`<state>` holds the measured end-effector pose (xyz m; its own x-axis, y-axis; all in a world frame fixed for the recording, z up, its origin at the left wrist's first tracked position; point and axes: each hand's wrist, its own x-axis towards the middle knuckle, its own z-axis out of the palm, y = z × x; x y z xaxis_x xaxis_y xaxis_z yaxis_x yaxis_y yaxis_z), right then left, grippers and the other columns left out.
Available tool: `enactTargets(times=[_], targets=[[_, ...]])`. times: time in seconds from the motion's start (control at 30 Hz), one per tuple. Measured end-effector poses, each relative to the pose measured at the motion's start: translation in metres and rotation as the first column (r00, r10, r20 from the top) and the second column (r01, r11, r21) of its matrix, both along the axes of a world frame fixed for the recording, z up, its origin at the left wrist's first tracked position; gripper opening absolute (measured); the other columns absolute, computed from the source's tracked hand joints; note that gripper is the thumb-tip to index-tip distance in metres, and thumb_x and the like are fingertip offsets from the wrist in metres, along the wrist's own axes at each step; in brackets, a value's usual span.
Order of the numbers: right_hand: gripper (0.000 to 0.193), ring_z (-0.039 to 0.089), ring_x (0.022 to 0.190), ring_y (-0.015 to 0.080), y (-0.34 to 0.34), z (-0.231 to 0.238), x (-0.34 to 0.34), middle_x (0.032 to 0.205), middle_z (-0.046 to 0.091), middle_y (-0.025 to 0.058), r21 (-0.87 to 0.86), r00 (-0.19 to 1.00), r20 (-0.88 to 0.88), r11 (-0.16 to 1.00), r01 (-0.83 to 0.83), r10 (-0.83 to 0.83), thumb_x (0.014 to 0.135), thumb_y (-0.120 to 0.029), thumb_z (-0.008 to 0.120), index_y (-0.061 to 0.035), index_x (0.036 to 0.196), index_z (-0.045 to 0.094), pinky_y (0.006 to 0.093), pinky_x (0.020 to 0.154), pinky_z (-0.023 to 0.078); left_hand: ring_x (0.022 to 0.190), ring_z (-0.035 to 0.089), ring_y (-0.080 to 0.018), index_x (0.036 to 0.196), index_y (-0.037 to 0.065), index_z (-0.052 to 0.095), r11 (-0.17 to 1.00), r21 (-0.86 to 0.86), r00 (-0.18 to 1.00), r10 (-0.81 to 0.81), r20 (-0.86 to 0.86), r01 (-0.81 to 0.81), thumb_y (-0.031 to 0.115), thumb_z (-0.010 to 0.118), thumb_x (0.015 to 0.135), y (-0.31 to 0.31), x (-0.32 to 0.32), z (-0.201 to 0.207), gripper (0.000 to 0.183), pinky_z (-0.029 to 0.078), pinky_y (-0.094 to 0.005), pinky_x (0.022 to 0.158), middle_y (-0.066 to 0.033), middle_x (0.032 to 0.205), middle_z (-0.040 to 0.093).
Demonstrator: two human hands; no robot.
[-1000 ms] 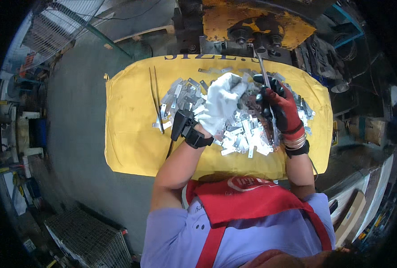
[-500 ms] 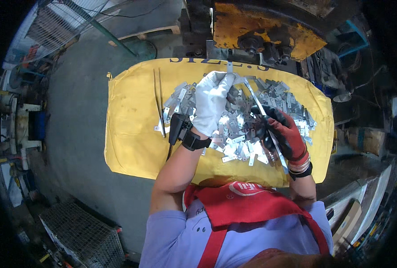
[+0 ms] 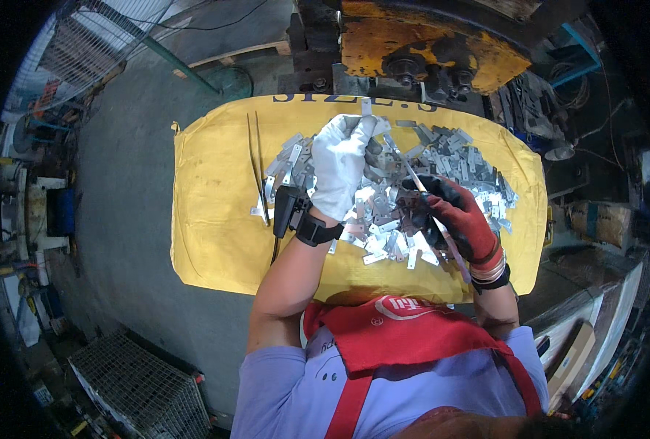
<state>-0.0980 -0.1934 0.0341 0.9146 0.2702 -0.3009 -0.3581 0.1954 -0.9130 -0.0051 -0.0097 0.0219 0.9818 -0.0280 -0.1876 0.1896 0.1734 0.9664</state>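
Note:
My left hand (image 3: 338, 167), in a white glove, is closed over the pile, pinching small flat metal strips. One metal strip (image 3: 367, 107) with a hole stands up from its fingertips; another pokes out toward the right. My right hand (image 3: 458, 217), in a red and black glove, is closed around long slim metal tweezers (image 3: 451, 247). Their tip points up and left, close to my left fingertips. Below both hands lies a loose pile of small metal strips (image 3: 394, 241) with holes. Another pair of tweezers (image 3: 256, 168), dark, lies left of the pile.
The pile rests on a yellow sack-like cover (image 3: 211, 219). Just beyond its far edge stands a machine with a worn orange-yellow part (image 3: 435, 44). A wire-mesh crate (image 3: 140, 384) is on the floor at lower left. Boxes (image 3: 599, 223) stand at the right.
My left hand has shifted slightly left with its metal strips. The tweezers in my right hand have turned, and their tip sits a little lower and further left.

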Motion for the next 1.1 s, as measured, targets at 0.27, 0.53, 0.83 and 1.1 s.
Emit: enactTargets(times=[0.27, 0.53, 0.83, 1.1], targets=[[0.030, 0.059, 0.075, 0.0102, 0.008, 0.012, 0.003, 0.090, 0.062, 0.0052, -0.097, 1.000, 0.031, 0.995, -0.003, 0.006, 0.088, -0.015, 0.053, 0.0002, 0.114, 0.053, 0.0244, 0.066, 0.049, 0.051, 0.051, -0.0034, 0.086, 0.000, 0.063, 0.999, 0.018, 0.995, 0.047, 0.082, -0.049, 0.019, 0.058, 0.087, -0.002, -0.001, -0.002, 0.020, 0.037, -0.0182, 0.043, -0.0011, 0.065, 0.061], [0.023, 0.058, 0.057, 0.0074, -0.003, -0.007, 0.049, 0.075, 0.061, 0.0015, 0.026, 0.978, 0.096, 0.983, 0.183, -0.185, 0.090, -0.021, 0.051, -0.0054, 0.104, 0.060, 0.0208, 0.047, 0.046, 0.045, 0.048, -0.0054, 0.084, 0.001, 0.058, 0.981, -0.133, 0.990, 0.141, 0.016, -0.138, 0.022, 0.057, 0.089, 0.003, -0.001, 0.007, 0.022, 0.037, -0.0200, 0.042, -0.0002, 0.057, 0.052], [0.028, 0.054, 0.064, 0.0028, -0.015, -0.012, 0.093, 0.075, 0.060, -0.0019, 0.069, 1.000, -0.015, 0.997, 0.027, -0.026, 0.089, -0.018, 0.051, -0.0019, 0.110, 0.059, 0.0164, 0.057, 0.045, 0.047, 0.048, -0.0052, 0.085, 0.001, 0.060, 0.991, -0.083, 0.995, 0.104, 0.002, -0.103, 0.022, 0.059, 0.088, -0.002, 0.001, -0.006, 0.021, 0.037, -0.0199, 0.043, -0.0004, 0.060, 0.055], [0.027, 0.055, 0.051, 0.0072, -0.027, -0.015, 0.103, 0.072, 0.062, 0.0074, 0.178, 1.000, -0.006, 0.984, 0.025, -0.025, 0.089, -0.018, 0.050, -0.0005, 0.108, 0.058, 0.0186, 0.045, 0.045, 0.048, 0.050, -0.0053, 0.085, 0.001, 0.060, 0.989, -0.114, 0.995, 0.095, 0.003, -0.094, 0.023, 0.059, 0.088, -0.001, 0.002, -0.015, 0.022, 0.038, -0.0200, 0.042, -0.0011, 0.061, 0.056]])
